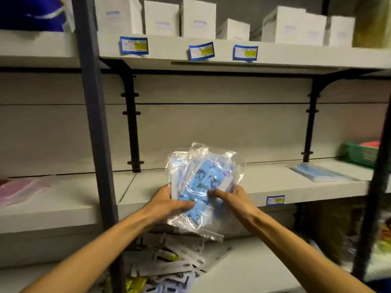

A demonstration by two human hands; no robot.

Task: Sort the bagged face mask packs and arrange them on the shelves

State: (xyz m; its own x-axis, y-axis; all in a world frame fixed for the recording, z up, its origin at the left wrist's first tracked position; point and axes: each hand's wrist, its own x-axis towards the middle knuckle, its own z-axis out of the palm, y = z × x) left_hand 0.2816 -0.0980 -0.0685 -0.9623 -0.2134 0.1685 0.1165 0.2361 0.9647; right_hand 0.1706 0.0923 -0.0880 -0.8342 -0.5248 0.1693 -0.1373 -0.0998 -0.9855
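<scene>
We hold a fanned bundle of bagged mask packs (203, 182) upright between both hands, in front of the middle shelf (275, 182) and just above its front edge. Our left hand (169, 203) grips the bundle's lower left side, thumb across the front of the clear plastic and fingers curled behind out of sight; our right hand (229, 197) pinches the front pack, printed blue with small figures, its fingers laid over the face of the bag and the thumb hidden behind. The bundle's long axis stands nearly vertical, tilted a little to the right at the top, so the packs rise away from our fingers toward the shelf's back panel; the bare stretch of shelf lies straight ahead and slightly below the packs' tops. We judge the right hand nearer the open shelf space and better placed to draw off the front pack, while the left steadies the rest. A flat stack of plain blue packs (319, 173) lies well to the right on the same shelf, pink packs (19, 190) lie on the left bay, and a loose heap of packs (169, 256) sits below our wrists. Blue-bordered price tags (275, 200) with yellow patches cling to the shelf edges, and the white boxes (197, 19) above carry small labels; none of the writing is legible to us.
</scene>
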